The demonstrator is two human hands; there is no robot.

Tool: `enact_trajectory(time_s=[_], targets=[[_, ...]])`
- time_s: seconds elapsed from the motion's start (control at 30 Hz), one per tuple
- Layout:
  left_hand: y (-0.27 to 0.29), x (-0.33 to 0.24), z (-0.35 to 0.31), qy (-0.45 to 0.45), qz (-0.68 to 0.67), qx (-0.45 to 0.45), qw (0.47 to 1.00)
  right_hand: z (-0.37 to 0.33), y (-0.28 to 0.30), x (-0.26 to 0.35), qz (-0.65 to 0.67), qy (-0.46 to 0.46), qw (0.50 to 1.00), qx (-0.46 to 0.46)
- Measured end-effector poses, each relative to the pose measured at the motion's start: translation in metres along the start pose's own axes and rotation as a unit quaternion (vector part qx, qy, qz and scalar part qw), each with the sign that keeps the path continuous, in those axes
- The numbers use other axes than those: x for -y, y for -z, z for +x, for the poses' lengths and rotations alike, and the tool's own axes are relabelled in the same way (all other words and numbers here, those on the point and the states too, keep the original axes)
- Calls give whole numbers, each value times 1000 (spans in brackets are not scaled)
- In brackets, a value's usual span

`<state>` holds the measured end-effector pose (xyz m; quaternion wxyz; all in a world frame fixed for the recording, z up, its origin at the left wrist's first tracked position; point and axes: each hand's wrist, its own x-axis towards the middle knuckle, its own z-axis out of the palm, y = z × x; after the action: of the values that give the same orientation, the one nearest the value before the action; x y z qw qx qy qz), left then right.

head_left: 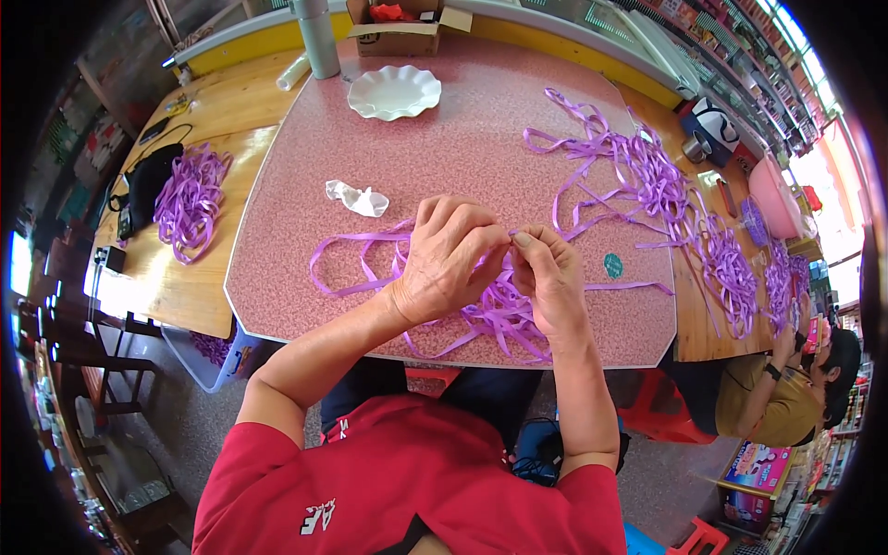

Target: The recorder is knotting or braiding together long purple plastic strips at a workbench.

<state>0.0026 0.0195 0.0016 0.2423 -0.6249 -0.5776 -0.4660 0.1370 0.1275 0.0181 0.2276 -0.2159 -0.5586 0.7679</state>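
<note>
Both hands meet over a pink speckled table (287, 250), with their fingertips pinched close together. My left hand (449, 254) is closed, and its fingers curl round a purple ribbon. My right hand (550, 277) pinches the ribbon between thumb and forefinger, right beside the left fingertips. Only a tiny dark bit of ribbon shows between the hands. Beneath them lies a loose heap of purple ribbon (504, 319), with loops spreading left and a strand running right. A larger tangle of purple ribbon (647, 176) lies at the right side of the table.
A scalloped white plate (394, 92), a green flask (317, 42) and a cardboard box (398, 39) stand at the back. Crumpled tissue (359, 198) lies left of my hands, a green round piece (612, 265) to the right. A co-worker (777, 398) sits at the right.
</note>
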Motion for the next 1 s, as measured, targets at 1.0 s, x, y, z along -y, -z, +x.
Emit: enact_trajectory(time_s=[1.0], targets=[[0,2,4,83,-92,19,992,-2,6,2,-183,170,968,5]])
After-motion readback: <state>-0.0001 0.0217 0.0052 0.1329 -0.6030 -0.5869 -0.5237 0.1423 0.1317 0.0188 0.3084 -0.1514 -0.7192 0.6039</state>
